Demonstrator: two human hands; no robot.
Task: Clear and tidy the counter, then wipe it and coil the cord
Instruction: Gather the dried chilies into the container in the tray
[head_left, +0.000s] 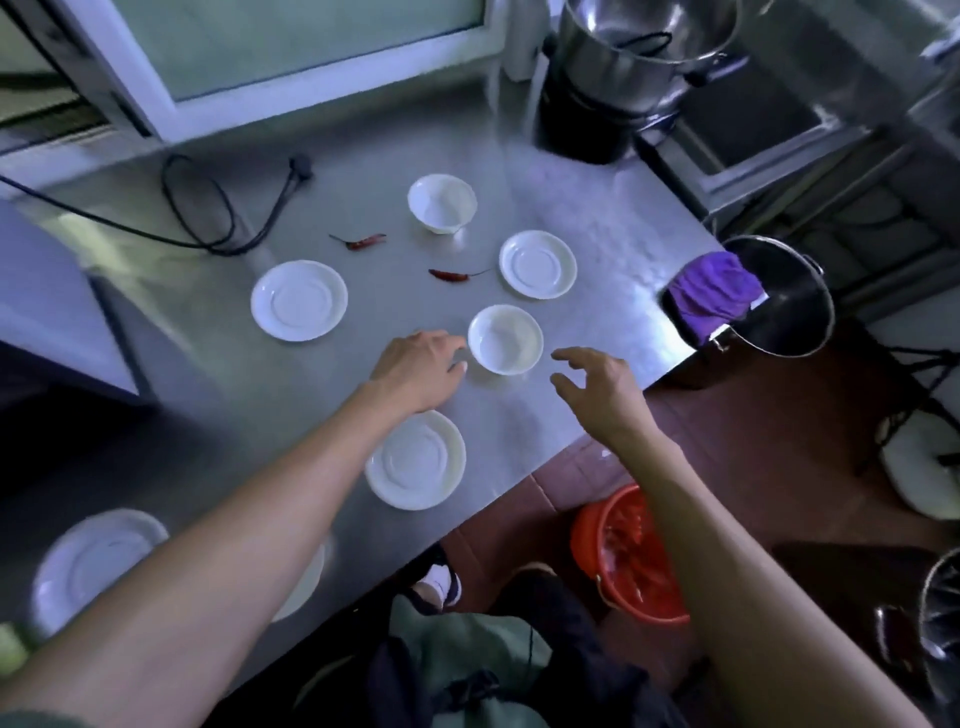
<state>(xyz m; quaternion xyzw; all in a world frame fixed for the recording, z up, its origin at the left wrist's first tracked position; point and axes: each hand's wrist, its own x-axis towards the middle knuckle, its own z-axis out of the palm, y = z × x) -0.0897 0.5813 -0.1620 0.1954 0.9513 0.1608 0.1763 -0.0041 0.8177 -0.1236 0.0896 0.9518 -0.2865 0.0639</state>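
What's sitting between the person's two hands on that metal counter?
A small white bowl, seen from the head camera. The left hand reaches its left side; the right hand hovers open, apart.

Four white saucers (298, 300) (538, 264) (415, 460) (98, 564) lie on the steel counter (597, 208), with two white bowls (442, 203) (505, 339). There are two dried red chillies (363, 242) (450, 275) and one black cord (218, 208).

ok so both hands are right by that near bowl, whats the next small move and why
Probably close both hands on the near bowl and lift it. The left hand already has fingertips at its left side, the right hand hovers open just to its right, and neither grips anything yet. Saucers, another bowl and two dried chillies still lie on the counter, so clearing comes before wiping.
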